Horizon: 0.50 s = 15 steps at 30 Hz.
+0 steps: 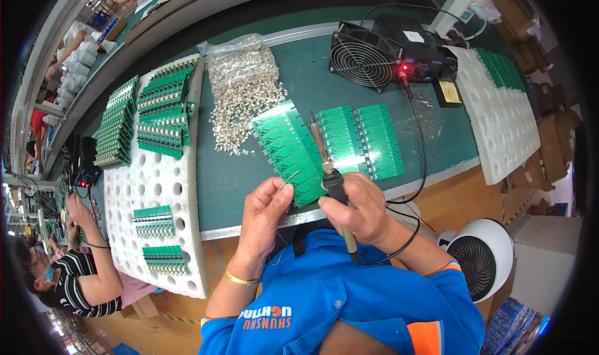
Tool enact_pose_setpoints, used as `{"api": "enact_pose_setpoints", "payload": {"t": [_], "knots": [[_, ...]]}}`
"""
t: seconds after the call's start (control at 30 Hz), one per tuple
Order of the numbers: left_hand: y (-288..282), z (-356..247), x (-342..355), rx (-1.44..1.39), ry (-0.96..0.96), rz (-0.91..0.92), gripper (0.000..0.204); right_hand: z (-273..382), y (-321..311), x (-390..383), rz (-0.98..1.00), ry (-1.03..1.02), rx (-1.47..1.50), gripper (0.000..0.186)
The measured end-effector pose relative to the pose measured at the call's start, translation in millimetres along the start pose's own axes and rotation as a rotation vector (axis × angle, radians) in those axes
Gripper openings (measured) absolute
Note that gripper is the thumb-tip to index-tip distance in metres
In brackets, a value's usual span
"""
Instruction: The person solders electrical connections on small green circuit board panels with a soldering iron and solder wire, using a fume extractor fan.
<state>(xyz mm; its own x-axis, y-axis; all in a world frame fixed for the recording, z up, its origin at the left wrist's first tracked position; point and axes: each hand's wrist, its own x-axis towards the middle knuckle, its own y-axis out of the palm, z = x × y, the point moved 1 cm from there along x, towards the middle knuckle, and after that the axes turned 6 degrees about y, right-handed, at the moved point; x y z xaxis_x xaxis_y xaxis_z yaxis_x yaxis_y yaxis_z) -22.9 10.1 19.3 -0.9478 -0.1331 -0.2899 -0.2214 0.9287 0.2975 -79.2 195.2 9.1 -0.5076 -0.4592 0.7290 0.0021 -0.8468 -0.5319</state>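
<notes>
My left hand [267,206] pinches a thin solder wire [291,176] between thumb and forefinger, near the lower part of a green circuit board panel [282,140]. In my right hand [363,206] is a soldering iron [334,184], gripped round its dark handle with the tip pointing away from me. The iron's metal shaft passes over the gap and edge between this tilted panel and a second green panel [340,136]. A third panel [382,144] lies to the right of that one. Whether the wire touches the board, I cannot tell.
Small metallic parts [234,115] spill from a clear bag behind the panels. A black fan [362,58] and soldering station [417,68] stand at the back right, a cable running to the iron. White foam trays [150,189] with boards flank both sides. A co-worker [87,280] sits left.
</notes>
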Motion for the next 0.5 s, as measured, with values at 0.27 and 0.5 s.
{"api": "enact_pose_setpoints", "payload": {"t": [0.27,0.5], "knots": [[3,2,2,-0.07,-0.061,0.073,0.017,3,-18,-1,-0.014,0.035,0.034,0.048],[11,1,3,-0.166,-0.121,0.164,0.016,7,-30,-1,-0.053,0.027,-0.064,0.049]]}}
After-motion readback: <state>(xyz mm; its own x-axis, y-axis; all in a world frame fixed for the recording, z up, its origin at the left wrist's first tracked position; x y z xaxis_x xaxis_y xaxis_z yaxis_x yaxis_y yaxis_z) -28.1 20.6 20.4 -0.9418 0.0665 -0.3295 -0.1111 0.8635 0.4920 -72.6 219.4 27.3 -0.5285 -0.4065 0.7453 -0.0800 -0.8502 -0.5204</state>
